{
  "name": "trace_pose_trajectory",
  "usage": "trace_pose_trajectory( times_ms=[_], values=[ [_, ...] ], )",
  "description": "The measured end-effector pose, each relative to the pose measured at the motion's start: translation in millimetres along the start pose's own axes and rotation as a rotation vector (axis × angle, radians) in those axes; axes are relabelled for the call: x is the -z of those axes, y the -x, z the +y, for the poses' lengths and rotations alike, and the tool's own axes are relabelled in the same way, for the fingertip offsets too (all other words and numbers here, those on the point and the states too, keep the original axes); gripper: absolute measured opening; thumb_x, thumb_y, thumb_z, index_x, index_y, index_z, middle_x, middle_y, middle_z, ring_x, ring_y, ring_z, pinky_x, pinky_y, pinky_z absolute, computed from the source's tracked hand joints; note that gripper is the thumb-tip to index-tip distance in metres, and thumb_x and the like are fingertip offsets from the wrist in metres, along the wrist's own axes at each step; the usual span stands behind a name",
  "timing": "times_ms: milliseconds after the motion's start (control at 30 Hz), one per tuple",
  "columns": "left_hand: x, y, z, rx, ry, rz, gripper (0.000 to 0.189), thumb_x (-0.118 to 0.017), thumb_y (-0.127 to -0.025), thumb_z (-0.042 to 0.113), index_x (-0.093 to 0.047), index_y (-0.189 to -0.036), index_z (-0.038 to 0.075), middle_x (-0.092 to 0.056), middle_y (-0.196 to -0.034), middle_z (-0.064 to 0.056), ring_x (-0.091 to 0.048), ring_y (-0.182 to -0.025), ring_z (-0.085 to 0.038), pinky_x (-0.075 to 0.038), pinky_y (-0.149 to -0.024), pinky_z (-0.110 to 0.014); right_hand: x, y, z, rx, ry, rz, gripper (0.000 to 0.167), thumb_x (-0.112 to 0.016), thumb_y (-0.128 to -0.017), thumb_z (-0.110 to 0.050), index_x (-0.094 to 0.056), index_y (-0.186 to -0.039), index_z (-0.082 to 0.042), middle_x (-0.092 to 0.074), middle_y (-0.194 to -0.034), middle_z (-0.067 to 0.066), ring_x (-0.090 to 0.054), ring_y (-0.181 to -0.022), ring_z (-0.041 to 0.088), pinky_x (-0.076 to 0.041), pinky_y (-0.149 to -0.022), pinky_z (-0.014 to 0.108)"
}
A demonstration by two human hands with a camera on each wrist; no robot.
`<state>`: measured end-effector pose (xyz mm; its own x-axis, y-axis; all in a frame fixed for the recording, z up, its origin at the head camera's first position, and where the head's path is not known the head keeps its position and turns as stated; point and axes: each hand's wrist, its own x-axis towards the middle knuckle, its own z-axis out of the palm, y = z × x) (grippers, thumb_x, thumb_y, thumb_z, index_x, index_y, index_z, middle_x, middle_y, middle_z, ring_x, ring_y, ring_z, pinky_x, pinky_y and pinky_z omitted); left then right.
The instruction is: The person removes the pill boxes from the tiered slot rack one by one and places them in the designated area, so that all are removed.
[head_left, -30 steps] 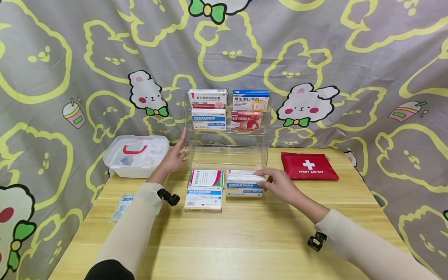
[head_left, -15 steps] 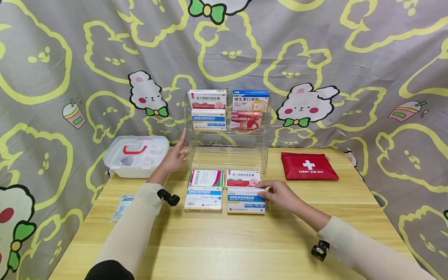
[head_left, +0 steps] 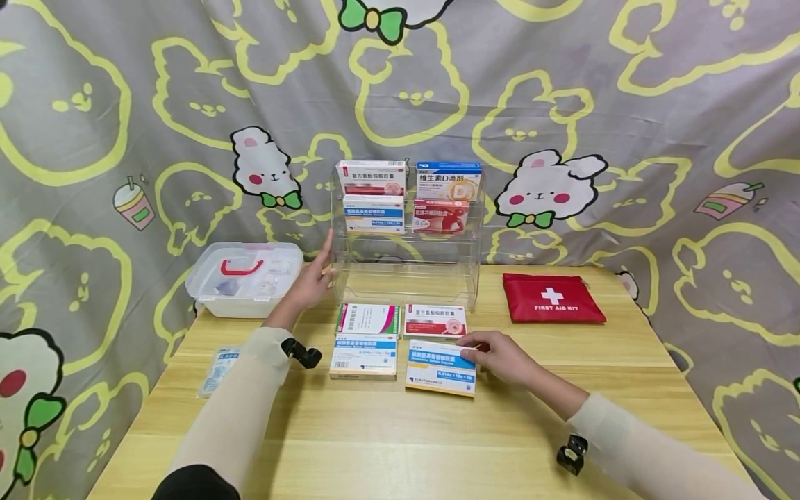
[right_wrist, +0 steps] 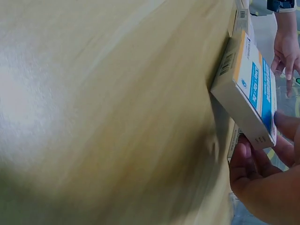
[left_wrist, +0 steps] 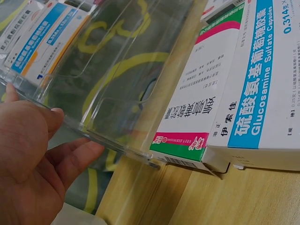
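My right hand (head_left: 500,357) pinches a blue-and-white medicine box (head_left: 441,371) by its right end. In the right wrist view that box (right_wrist: 248,86) is tilted, thumb on its printed face and fingers underneath. My left hand (head_left: 308,281), fingers extended, rests against the left side of a clear acrylic display rack (head_left: 406,278); the left wrist view has the fingertips at the rack's edge. In front of the rack lie a white, green and magenta medicine box (head_left: 367,319), another blue-and-white box (head_left: 364,355) and a red-and-white box (head_left: 435,321).
The rack's upper tiers hold several boxes, among them a vitamin D box (head_left: 448,180) and a red box (head_left: 439,217). A lidded clear case (head_left: 244,279) stands left, a red first aid pouch (head_left: 553,297) right. A small packet (head_left: 219,371) lies beside the left forearm.
My right hand has brought the blue-and-white box toward the front edge, off the red-and-white box, which now shows fully. The box has turned slightly. The left hand stays at the rack.
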<state>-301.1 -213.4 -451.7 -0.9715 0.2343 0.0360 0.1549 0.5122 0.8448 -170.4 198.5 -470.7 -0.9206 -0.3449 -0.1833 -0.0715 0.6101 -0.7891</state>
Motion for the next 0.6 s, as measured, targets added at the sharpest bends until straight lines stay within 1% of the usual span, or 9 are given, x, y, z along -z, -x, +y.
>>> trace_pose_trajectory(
  times_ms=[133, 233, 267, 433, 600],
  values=[
    [-0.6, 0.5, 0.7, 0.0, 0.008, 0.0, 0.095, -0.045, -0.11, 0.004, 0.011, -0.151, 0.069, -0.017, -0.169, -0.022, -0.033, -0.15, -0.045, -0.054, -0.098, -0.057, -3.3, -0.7, 5.0, 0.002, -0.019, 0.003, 0.037, -0.078, -0.094, -0.022, -0.073, -0.127, -0.007, -0.069, -0.105, 0.005, -0.056, -0.084, 0.019, -0.048, -0.064, 0.026],
    [-0.5, 0.7, 0.8, 0.001, 0.011, -0.005, 0.093, -0.044, -0.11, 0.007, 0.011, -0.15, 0.07, -0.016, -0.17, -0.021, -0.032, -0.15, -0.044, -0.053, -0.099, -0.057, -6.4, -1.0, 9.1, 0.021, -0.013, 0.018, 0.039, -0.08, -0.092, -0.02, -0.073, -0.128, -0.008, -0.068, -0.102, 0.005, -0.055, -0.083, 0.019, -0.048, -0.064, 0.027],
    [-0.3, 1.0, 0.8, 0.0, 0.013, -0.008, 0.092, -0.044, -0.111, 0.007, 0.011, -0.15, 0.07, -0.016, -0.17, -0.021, -0.032, -0.15, -0.044, -0.053, -0.099, -0.057, -7.4, -1.2, 10.6, 0.034, -0.007, 0.022, 0.039, -0.08, -0.092, -0.02, -0.073, -0.128, -0.008, -0.068, -0.104, 0.005, -0.055, -0.084, 0.019, -0.049, -0.066, 0.028],
    [0.3, 1.9, 0.4, -0.003, 0.017, -0.014, 0.092, -0.045, -0.111, 0.009, 0.012, -0.15, 0.071, -0.015, -0.17, -0.019, -0.033, -0.149, -0.044, -0.053, -0.1, -0.058, -12.7, -2.6, 15.0, 0.091, 0.028, 0.035, 0.035, -0.077, -0.094, -0.018, -0.073, -0.127, -0.009, -0.07, -0.12, 0.008, -0.061, -0.097, 0.019, -0.054, -0.086, 0.036],
    [-0.3, 1.7, -0.1, -0.002, 0.02, -0.017, 0.093, -0.044, -0.111, 0.008, 0.012, -0.15, 0.07, -0.014, -0.171, -0.018, -0.032, -0.15, -0.044, -0.053, -0.1, -0.058, -16.3, -4.4, 16.6, 0.099, 0.049, 0.041, 0.032, -0.075, -0.096, -0.018, -0.073, -0.128, -0.01, -0.069, -0.129, 0.011, -0.061, -0.109, 0.023, -0.052, -0.1, 0.047]
  ],
)
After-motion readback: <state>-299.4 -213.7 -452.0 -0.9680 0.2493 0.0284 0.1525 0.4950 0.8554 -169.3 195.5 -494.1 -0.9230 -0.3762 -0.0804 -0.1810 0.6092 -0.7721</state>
